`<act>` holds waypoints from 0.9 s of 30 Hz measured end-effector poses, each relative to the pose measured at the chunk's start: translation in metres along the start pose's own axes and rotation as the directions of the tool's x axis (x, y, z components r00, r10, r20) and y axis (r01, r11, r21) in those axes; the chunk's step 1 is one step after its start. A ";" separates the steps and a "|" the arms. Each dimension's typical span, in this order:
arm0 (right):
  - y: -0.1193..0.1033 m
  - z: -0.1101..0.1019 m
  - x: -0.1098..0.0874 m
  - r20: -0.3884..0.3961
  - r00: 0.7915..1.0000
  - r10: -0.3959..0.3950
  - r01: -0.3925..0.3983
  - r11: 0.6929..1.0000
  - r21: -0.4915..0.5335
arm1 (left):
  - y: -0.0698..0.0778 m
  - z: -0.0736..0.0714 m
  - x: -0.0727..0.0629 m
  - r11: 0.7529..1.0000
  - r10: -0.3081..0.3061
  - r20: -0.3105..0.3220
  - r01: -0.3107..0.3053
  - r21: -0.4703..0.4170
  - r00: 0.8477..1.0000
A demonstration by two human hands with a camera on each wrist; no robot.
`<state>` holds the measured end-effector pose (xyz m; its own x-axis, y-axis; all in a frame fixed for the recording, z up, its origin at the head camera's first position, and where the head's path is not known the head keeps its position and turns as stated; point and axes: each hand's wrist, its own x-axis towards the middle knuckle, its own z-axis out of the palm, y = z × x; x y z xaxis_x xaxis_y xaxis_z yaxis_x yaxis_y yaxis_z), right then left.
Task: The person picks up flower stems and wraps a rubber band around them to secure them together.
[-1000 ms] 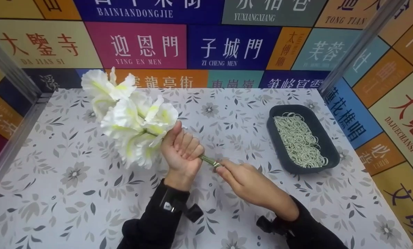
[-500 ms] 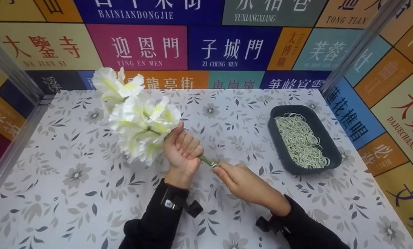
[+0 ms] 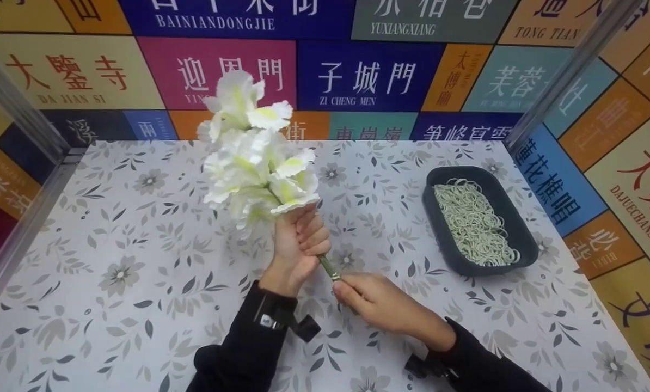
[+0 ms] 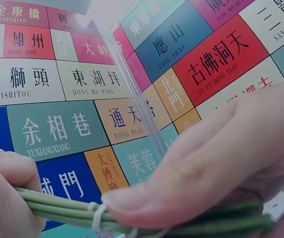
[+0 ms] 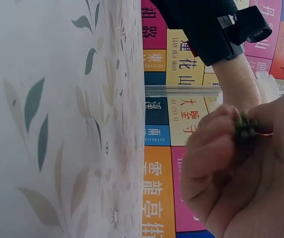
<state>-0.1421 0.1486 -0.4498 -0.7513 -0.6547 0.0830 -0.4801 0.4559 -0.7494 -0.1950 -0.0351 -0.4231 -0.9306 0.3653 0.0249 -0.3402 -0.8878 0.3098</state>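
A bunch of white artificial flowers (image 3: 259,158) with yellow-green throats is held upright at a tilt over the table. My left hand (image 3: 300,245) grips its green stems just under the blooms. Lower down, my right hand (image 3: 382,302) pinches the stem ends between thumb and fingers. A pale rubber band (image 4: 98,214) circles the stems (image 4: 62,206) right at the right thumb in the left wrist view. Cut stem ends (image 5: 245,126) poke out between the right fingers in the right wrist view. The rest of the stems is hidden inside both hands.
On the right of the table stands a dark grey tray (image 3: 521,231) with many pale green rubber bands (image 3: 469,218) in it. Printed panels (image 3: 368,71) wall the table (image 3: 140,337) at the back and sides, with clear corner posts (image 3: 564,71).
The flowers have swung up and to the right, from leaning left to nearly upright. My left hand has turned with them, and my right hand has moved slightly down, still holding the stems.
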 end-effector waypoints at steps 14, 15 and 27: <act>0.001 0.008 -0.007 0.174 0.980 0.094 -0.146 0.939 0.313 | -0.008 0.002 0.004 0.938 -0.174 -0.140 0.207 0.279 0.975; 0.001 0.008 -0.007 0.172 0.980 0.097 -0.150 0.933 0.328 | -0.008 0.003 0.004 0.922 -0.159 -0.156 0.204 0.329 0.975; 0.011 -0.008 -0.002 0.157 0.979 0.133 -0.194 0.847 0.494 | -0.003 -0.004 0.008 0.280 0.012 -0.113 0.105 0.954 0.993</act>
<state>-0.1497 0.1595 -0.4524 -0.7279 -0.6749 -0.1212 -0.0373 0.2155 -0.9758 -0.2024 -0.0309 -0.4277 -0.9440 0.3202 -0.0790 -0.0639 0.0573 0.9963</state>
